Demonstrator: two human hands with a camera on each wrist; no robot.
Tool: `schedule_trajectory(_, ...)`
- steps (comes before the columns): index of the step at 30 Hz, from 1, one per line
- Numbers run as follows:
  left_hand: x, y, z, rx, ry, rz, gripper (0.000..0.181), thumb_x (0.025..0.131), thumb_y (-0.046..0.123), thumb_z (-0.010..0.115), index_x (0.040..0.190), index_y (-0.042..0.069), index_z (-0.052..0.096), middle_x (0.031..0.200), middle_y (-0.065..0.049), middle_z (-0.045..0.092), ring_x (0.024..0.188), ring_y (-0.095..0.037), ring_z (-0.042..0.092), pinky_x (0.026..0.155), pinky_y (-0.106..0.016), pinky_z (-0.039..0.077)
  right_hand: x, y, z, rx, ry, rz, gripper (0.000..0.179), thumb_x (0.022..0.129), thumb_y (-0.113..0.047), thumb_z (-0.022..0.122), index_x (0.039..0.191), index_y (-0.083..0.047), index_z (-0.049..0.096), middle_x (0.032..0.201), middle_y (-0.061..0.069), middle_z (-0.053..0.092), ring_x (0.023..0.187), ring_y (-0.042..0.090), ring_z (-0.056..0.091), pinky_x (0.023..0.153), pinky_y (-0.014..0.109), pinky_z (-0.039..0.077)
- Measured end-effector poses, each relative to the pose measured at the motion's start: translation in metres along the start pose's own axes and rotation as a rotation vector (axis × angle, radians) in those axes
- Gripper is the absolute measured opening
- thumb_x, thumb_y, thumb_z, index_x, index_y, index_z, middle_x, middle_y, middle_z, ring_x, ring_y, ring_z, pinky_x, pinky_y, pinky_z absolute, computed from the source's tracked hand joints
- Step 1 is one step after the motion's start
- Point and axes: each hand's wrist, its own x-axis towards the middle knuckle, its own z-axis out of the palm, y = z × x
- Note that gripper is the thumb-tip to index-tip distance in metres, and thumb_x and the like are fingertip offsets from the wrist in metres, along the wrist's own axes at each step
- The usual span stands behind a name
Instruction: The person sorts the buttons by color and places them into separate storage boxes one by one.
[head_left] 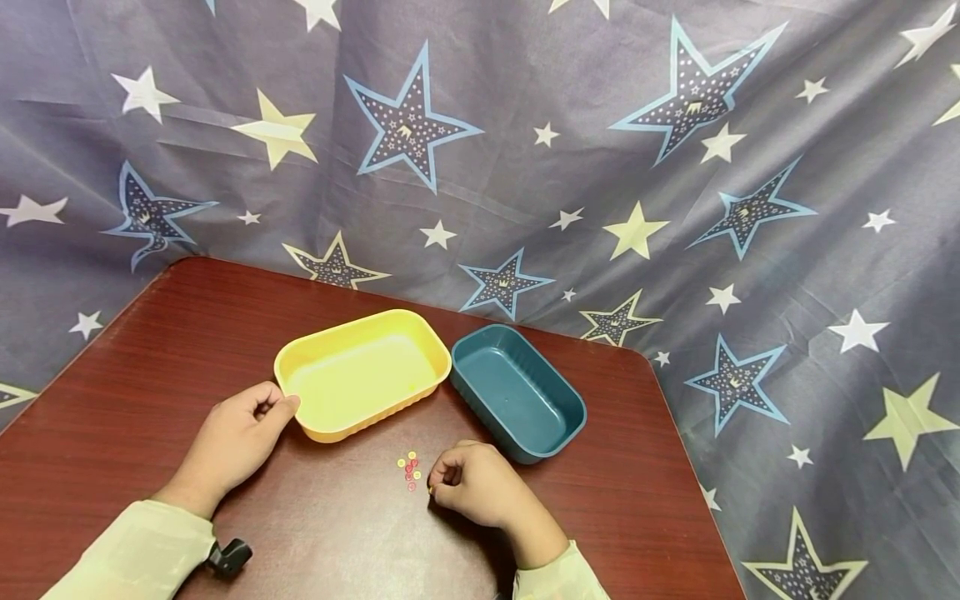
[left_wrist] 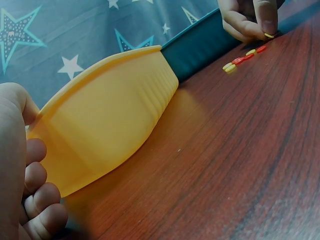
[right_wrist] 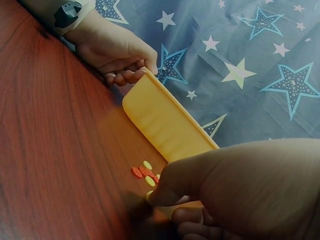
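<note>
I'm watching the right hand (head_left: 480, 485) pinching a small round yellow plastic disc (left_wrist: 269, 35), probably light, stiff, slippery, best edge-held, near the oblong yellow plastic tub (left_wrist: 110, 112) the left hand (head_left: 243, 433) is gripping.

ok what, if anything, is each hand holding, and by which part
The left hand pinches the yellow container by its rim at the left end; the right hand pinches a small yellow piece, exactly where cannot be told.

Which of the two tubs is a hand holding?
The yellow tub: the left hand pinches its rim at the left end. The dark teal tub to its right is held by neither hand.
</note>
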Motion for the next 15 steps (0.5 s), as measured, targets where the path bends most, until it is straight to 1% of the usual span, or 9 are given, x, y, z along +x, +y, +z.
schedule_trajectory(5, -0.0001, -0.0004, 0.0004, 0.006, 0.002, 0.003, 0.032, 0.085, 0.059, 0.049, 0.072, 0.029, 0.049, 0.055, 0.001, 0.040, 0.051, -0.014, 0.038, 0.048, -0.030, 0.029, -0.0004, 0.0005, 0.0012, 0.019, 0.014, 0.025, 0.016, 0.069, -0.017, 0.070, 0.069, -0.030, 0.060, 0.070, -0.009, 0.055, 0.064, 0.002, 0.053, 0.056, 0.016, 0.041)
schedule_trajectory(11, -0.0003, -0.0003, 0.0008, 0.003, 0.005, 0.002, 0.032, 0.085, 0.058, 0.049, 0.072, 0.029, 0.049, 0.054, 0.001, 0.040, 0.050, -0.014, 0.039, 0.048, -0.029, 0.030, -0.0002, 0.0021, 0.0041, 0.112, 0.063, 0.093, 0.015, 0.072, -0.013, 0.065, 0.072, -0.026, 0.056, 0.055, -0.013, 0.056, 0.045, -0.001, 0.052, 0.047, 0.020, 0.042)
schedule_trajectory(15, -0.0002, -0.0003, 0.0005, 0.003, 0.002, -0.002, 0.032, 0.085, 0.059, 0.049, 0.072, 0.029, 0.049, 0.054, 0.000, 0.040, 0.050, -0.014, 0.039, 0.047, -0.029, 0.030, 0.0001, 0.0026, 0.0054, 0.122, 0.093, 0.121, 0.015, 0.073, -0.013, 0.064, 0.073, -0.026, 0.056, 0.053, -0.012, 0.056, 0.042, -0.001, 0.051, 0.044, 0.022, 0.042)
